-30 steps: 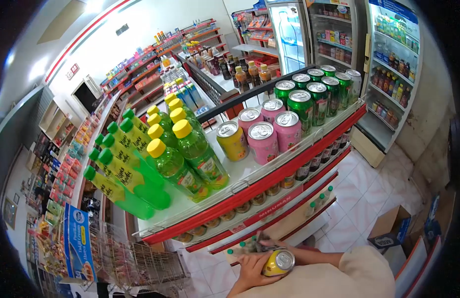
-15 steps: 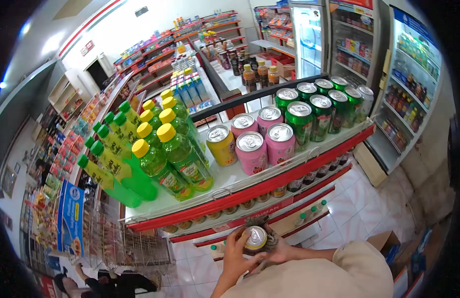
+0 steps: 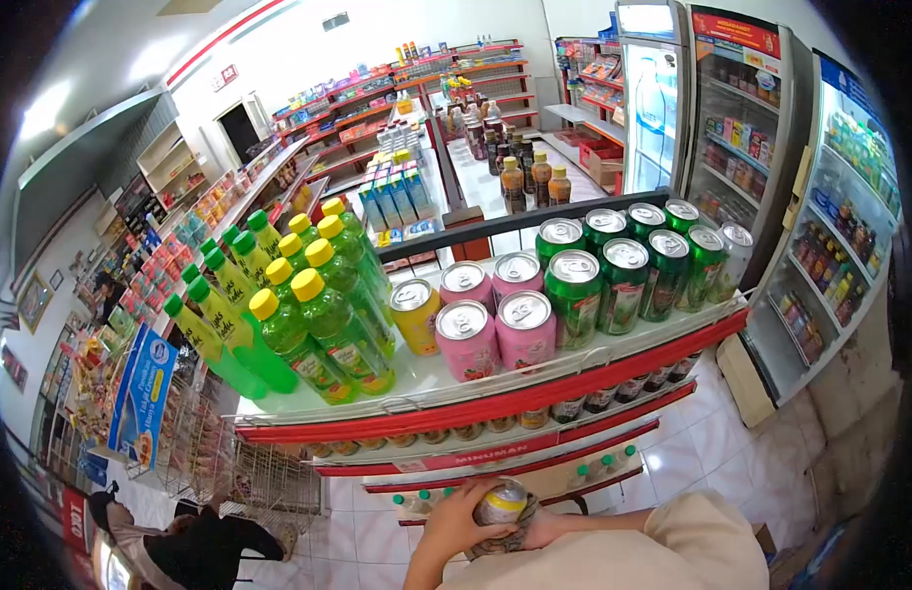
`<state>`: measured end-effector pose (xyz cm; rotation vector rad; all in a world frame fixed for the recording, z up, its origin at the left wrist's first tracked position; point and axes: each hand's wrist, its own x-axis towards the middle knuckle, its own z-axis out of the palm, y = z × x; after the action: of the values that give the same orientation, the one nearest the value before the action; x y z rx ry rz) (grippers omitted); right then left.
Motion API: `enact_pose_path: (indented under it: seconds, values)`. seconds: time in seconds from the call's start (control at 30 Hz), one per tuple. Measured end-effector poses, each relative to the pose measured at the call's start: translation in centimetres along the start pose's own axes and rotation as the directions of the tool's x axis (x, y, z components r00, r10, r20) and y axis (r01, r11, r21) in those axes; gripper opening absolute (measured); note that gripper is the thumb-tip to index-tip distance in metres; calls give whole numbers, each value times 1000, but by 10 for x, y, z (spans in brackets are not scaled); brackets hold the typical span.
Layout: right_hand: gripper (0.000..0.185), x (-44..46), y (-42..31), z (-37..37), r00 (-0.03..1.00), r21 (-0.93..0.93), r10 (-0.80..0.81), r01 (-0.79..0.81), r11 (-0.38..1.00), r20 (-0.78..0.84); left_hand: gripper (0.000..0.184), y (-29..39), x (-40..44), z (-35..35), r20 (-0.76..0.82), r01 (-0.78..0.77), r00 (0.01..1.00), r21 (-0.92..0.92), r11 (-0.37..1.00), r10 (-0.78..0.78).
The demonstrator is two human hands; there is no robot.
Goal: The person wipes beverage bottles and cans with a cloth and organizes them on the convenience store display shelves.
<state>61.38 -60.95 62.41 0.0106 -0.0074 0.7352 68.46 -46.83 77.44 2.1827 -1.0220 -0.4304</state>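
Note:
A yellow can (image 3: 502,504) with a silver end is at the bottom middle, tilted, close to my body. My left hand (image 3: 458,521) grips it from the left, fingers curled over its side. A dark patterned cloth (image 3: 497,543) lies around the can's lower part and behind it. My right hand (image 3: 543,528) is on the right side of the can, closed on the cloth, with its fingers partly hidden. Just beyond both hands is the red-edged shelf (image 3: 613,347), carrying a yellow can (image 3: 414,317), pink cans (image 3: 466,341), green cans (image 3: 573,298) and green bottles (image 3: 323,313).
Lower shelf tiers with cans and bottles face me. A wire rack (image 3: 279,482) stands at the left, with a person (image 3: 195,546) at the lower left. Drink fridges (image 3: 741,118) line the right, and tiled floor (image 3: 672,462) shows below.
The view has swung, so the shelf sits differently. My hands have turned the can, and the cloth now lies more around it. More of the person at the lower left shows.

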Motion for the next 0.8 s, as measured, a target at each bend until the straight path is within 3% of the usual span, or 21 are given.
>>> enact_pose_path:
  seconds: [0.1, 0.13, 0.43, 0.53, 0.63, 0.73, 0.77, 0.8]
  values:
    - [46, -12, -1, -7, 987, -427, -61, -9, 904, -149, 70, -6, 4, 10, 67, -67, 995, -25, 997, 68]
    - [45, -19, -2, -9, 984, -471, -52, -35, 882, -170, 71, -6, 5, 14, 78, -106, 991, -23, 994, 107]
    - [37, -51, -15, -17, 985, -345, 37, -93, 934, -166, 70, 46, 16, 36, 96, 34, 994, 139, 990, -48]
    - [34, -51, -15, -21, 988, -275, 38, -77, 958, -147, 72, 32, 19, 48, 47, -41, 998, 62, 997, 38]
    - [32, -45, -10, -36, 994, -94, 38, -47, 994, -100, 70, 25, 16, 47, -51, -134, 990, -6, 991, 134]
    - [29, -25, -6, -34, 1000, 171, 22, -21, 985, -3, 71, 20, 10, 45, -83, -43, 996, -9, 999, 42]
    - [31, -24, -3, -28, 992, 115, -43, 57, 992, -121, 80, 11, 7, 47, -145, -85, 986, 6, 996, 85]
    - [34, -19, 0, -17, 965, 49, -115, 129, 990, -234, 82, 7, 0, 48, -158, -39, 987, -154, 987, 15]
